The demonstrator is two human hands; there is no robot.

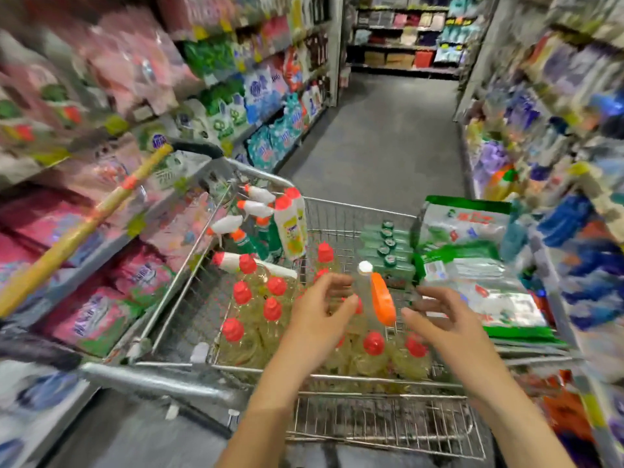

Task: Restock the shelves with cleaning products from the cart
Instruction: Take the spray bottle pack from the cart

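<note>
A wire shopping cart [358, 206] stands in the aisle, full of cleaning products. Yellow bottles with red caps [272, 309] fill its near left part. A clear bottle with an orange label and white cap [381, 298] rises above them in the middle. My left hand [320, 319] is just left of this bottle, fingers loosely bent, thumb tip close to it. My right hand [442, 322] is just right of it with fingers spread. Neither hand clearly grips it. The view is motion-blurred.
Spray bottles with white triggers [256, 204] lean at the cart's far left. Green-capped bottles [388, 244] and green-and-white refill bags [472, 265] lie at its right. A yellow broom handle [84, 228] slants across the left. Stocked shelves [256, 96] line both sides of the grey aisle.
</note>
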